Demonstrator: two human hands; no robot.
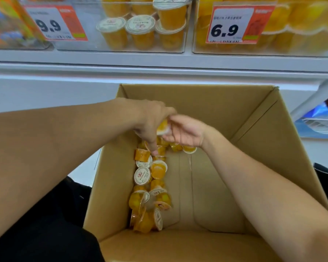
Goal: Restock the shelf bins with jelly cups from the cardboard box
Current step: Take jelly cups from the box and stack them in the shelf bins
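An open cardboard box (244,114) stands in front of me below the shelf. Several orange jelly cups (150,178) with white lids lie in a row along its bottom left side. Both my hands are inside the box near its far end. My left hand (151,120) reaches down with curled fingers, one fingertip touching the cups below. My right hand (186,131) meets it, and a jelly cup (162,127) is held between the two hands; which hand grips it is unclear. Above, a clear shelf bin (121,49) holds several jelly cups (140,31).
A second clear bin (235,52) at the right is packed with yellow cups and carries a 6.9 price tag (235,25). A 9.9 tag (53,23) hangs at the left. The white shelf ledge (159,61) runs just beyond the box. Blue packages (322,118) sit at the right.
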